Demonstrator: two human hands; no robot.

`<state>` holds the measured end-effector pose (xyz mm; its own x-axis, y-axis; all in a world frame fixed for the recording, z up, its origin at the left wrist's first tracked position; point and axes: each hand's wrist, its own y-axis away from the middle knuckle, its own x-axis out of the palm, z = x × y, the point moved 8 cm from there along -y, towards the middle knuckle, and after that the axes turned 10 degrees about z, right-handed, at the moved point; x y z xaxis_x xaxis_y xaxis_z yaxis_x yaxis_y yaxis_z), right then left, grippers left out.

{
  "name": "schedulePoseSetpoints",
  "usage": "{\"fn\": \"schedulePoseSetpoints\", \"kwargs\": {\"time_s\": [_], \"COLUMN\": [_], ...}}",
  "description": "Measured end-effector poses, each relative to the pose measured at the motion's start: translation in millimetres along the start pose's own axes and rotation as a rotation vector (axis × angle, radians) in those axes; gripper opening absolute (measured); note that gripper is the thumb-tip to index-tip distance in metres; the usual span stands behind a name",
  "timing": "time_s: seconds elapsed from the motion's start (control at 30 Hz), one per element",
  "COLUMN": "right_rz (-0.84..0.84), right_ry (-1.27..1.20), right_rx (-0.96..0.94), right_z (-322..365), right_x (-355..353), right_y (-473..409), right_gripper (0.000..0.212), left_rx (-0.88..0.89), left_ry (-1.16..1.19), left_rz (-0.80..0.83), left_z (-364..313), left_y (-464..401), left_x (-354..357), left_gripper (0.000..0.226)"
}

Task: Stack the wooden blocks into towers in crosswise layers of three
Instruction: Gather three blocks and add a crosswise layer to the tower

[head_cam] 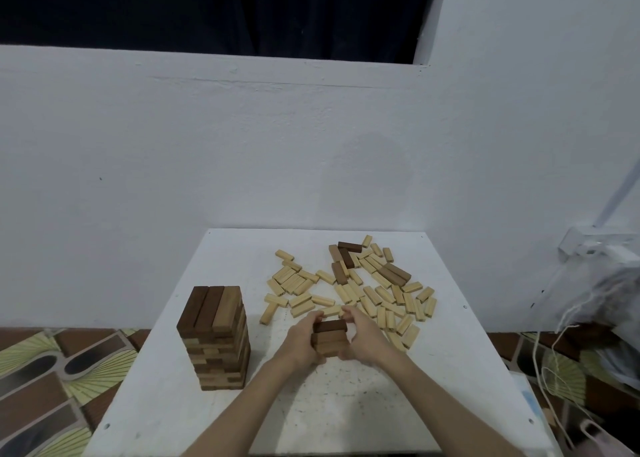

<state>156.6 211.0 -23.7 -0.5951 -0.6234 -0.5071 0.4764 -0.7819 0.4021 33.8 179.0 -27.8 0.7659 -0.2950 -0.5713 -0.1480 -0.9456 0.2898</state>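
A tall tower of dark and light wooden blocks [215,339] stands on the left side of the white table [346,404]. In the middle sits a low stack of brown blocks [329,339], only a few layers high. My left hand [300,342] presses its left side and my right hand [363,339] presses its right side, so both cup the stack. Behind them lies a scatter of loose pale blocks [363,294] with a few dark ones [394,274] at the far right.
The table stands against a white wall [242,162]. A patterned floor [52,380] shows on both sides. At the right are white cords and a bag-like bundle [595,304] close to the table's edge.
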Motion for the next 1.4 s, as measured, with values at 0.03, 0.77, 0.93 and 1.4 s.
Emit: {"fn": "schedulePoseSetpoints", "kwargs": {"time_s": [0.03, 0.77, 0.93, 1.4], "right_rz": [-0.007, -0.181, -0.235, -0.234], "right_ry": [0.007, -0.140, -0.145, -0.178], "right_rx": [0.000, 0.064, 0.071, 0.051], "right_z": [-0.6, -16.7, -20.0, -19.3], "right_x": [-1.0, -7.6, -11.9, -12.0], "right_y": [-0.3, -6.6, -4.9, -3.3], "right_gripper": [0.095, 0.059, 0.050, 0.052], "left_rx": [-0.005, -0.173, -0.175, -0.156], "left_ry": [-0.005, 0.269, 0.291, 0.292], "left_rz": [-0.006, -0.089, -0.088, -0.100], "left_z": [0.3, 17.5, 17.6, 18.8], "left_y": [-0.6, 0.6, 0.4, 3.4], "left_x": [-0.8, -7.7, -7.3, -8.6], "left_gripper": [0.087, 0.081, 0.077, 0.080]}}
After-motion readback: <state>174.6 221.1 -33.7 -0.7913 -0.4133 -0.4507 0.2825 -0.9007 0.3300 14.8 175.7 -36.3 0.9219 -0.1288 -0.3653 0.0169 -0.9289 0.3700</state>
